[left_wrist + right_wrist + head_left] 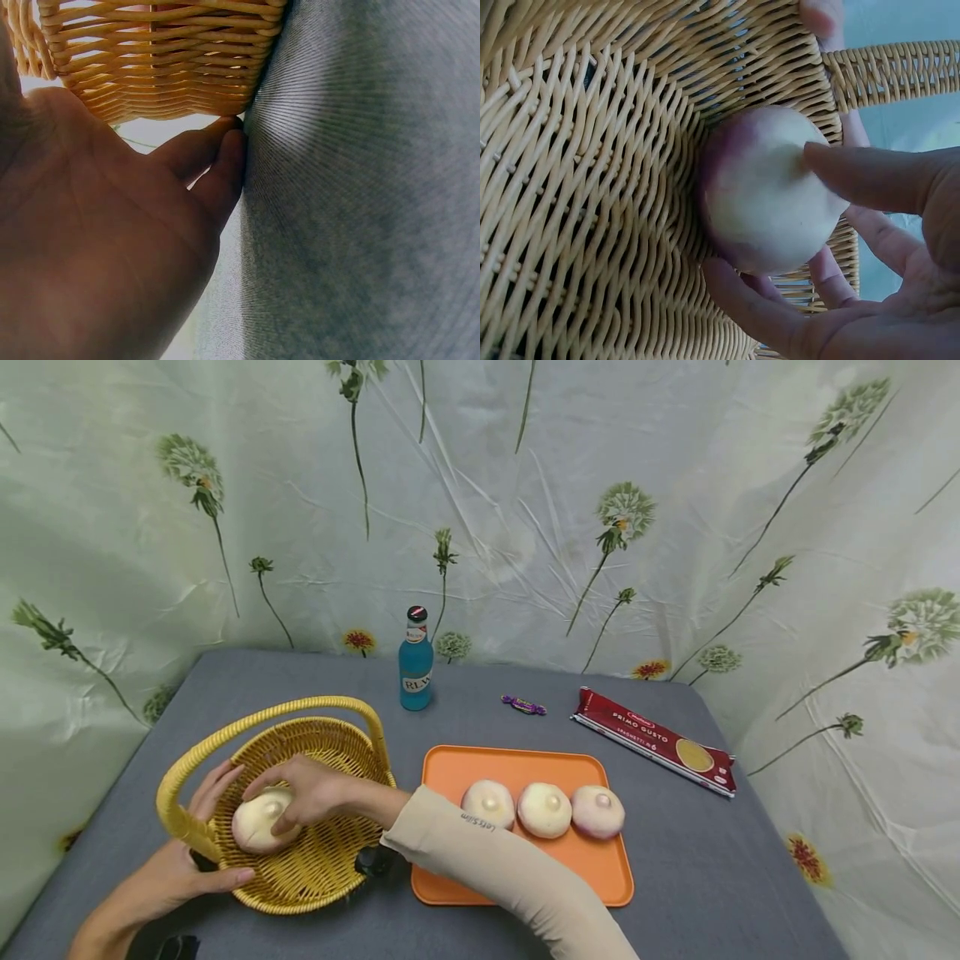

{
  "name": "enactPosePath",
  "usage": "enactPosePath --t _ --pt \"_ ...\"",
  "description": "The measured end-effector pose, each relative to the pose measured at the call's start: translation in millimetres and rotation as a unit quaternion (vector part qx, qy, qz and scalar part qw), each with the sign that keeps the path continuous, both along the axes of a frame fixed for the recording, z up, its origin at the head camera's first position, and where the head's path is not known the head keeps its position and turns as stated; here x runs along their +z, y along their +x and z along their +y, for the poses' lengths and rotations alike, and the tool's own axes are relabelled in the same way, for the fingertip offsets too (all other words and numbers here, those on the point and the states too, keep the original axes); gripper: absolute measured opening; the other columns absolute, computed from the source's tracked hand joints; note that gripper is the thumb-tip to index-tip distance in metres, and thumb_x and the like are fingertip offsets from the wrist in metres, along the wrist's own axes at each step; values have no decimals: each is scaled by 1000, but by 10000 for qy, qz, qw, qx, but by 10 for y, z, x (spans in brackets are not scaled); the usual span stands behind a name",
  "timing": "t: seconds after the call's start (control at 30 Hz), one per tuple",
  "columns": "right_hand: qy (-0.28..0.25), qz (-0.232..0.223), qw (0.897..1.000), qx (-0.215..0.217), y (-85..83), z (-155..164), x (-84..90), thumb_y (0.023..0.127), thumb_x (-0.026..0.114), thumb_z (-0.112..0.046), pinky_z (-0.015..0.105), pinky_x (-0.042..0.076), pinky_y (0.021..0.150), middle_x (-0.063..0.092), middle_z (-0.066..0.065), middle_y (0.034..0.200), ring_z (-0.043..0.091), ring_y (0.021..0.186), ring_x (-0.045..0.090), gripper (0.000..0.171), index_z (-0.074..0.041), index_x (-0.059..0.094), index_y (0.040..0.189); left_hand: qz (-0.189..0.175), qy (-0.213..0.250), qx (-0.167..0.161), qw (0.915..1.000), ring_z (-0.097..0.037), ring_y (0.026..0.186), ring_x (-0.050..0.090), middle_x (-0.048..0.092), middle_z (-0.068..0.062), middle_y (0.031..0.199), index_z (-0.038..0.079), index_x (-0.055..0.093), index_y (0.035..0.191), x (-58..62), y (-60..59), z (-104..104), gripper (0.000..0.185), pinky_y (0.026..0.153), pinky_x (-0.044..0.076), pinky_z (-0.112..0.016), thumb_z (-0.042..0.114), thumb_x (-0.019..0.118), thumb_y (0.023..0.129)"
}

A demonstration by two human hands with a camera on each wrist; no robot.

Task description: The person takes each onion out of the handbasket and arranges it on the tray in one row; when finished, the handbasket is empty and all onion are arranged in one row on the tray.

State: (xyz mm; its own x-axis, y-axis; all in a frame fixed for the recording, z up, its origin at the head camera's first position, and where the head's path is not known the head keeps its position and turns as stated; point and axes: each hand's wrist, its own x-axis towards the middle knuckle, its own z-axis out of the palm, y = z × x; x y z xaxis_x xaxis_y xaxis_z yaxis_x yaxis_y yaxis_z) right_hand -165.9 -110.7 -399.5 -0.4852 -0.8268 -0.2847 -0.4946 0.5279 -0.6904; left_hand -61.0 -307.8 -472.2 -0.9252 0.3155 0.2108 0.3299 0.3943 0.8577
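A pale cream bun (pixel 769 191) with a purplish blush along one edge is seen lying inside the yellow wicker basket (pixel 315 860), against its near-left wall. It is gripped by the curled fingers of the right hand (pixel 311 789). The basket's outer wall is touched by the left hand (pixel 176 868), fingers relaxed and nearly straight.

I am at a staged tabletop set rather than a real kitchen: a grey cloth-covered table (pixel 705 860) stands against a creased backdrop sheet (pixel 525 485) printed with dandelions, which wraps round both sides, and a few groceries are laid out like props.
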Motion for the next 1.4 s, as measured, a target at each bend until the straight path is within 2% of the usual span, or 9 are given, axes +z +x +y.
enactPosePath --t 0.17,0.27,0.6,0.73,0.9,1.03,1.1,1.27,1.4 --pt "83 381 9992 127 13 0 12 83 82 -11 9 35 84 60 -10 137 -3 111 52 55 -24 66 134 -3 3 15 10000 4 146 -11 -11 2 167 15 4 163 2 -2 0 121 99 5 -1 -4 80 70" --pt "142 417 9989 152 20 6 21 84 82 -15 9 34 86 60 -11 138 -3 116 51 51 -25 67 132 -38 -7 26 10000 5 146 -11 -11 2 167 16 5 163 14 -4 0 120 98 4 -2 -2 80 71" --pt "339 -110 9994 51 30 24 45 86 80 -15 13 37 89 56 -15 142 -4 121 50 48 -29 67 130 29 55 -30 10000 4 147 -10 -11 -1 167 14 5 162 23 8 15 120 99 7 -2 -6 79 70" --pt "296 -99 9995 71 23 28 53 86 79 -16 12 37 87 56 -15 141 -4 116 51 49 -28 65 131 42 121 -43 9999 4 147 -9 -11 0 167 12 4 162 9 5 17 120 100 6 -2 -8 79 70" --pt "182 -240 9995 -133 7 51 85 86 80 -17 10 40 81 58 -16 136 -5 105 53 48 -29 66 130 51 44 -5 10000 6 146 -10 -10 3 167 13 4 162 8 3 16 118 98 5 -1 -6 78 72" --pt "-2 -554 9981 -275 -3 85 108 86 80 -14 12 44 77 60 -14 132 -3 96 54 47 -26 66 129 68 82 -25 9999 5 147 -10 -10 2 167 12 3 162 -1 2 15 119 99 5 -2 -7 78 72" --pt "-138 -741 9967 -300 -8 107 116 86 79 -12 13 45 76 61 -12 131 -2 94 54 47 -24 66 129 38 104 -20 9999 5 146 -11 -10 2 167 12 3 162 -8 2 19 119 102 0 -4 -6 78 72" --pt "-406 -962 9944 -164 -18 181 135 86 79 -9 14 45 79 62 -11 129 -1 96 54 46 -19 66 129 -14 73 -8 10000 6 146 -11 -10 4 166 14 4 162 -15 -6 18 116 101 0 -4 -4 78 74" --pt "-560 -968 9937 75 -27 234 160 87 77 -10 13 45 81 61 -8 132 -1 99 53 47 -17 64 132 36 25 -3 10000 5 145 -11 -10 5 166 13 5 162 -21 -15 0 117 98 4 -2 -4 78 73"
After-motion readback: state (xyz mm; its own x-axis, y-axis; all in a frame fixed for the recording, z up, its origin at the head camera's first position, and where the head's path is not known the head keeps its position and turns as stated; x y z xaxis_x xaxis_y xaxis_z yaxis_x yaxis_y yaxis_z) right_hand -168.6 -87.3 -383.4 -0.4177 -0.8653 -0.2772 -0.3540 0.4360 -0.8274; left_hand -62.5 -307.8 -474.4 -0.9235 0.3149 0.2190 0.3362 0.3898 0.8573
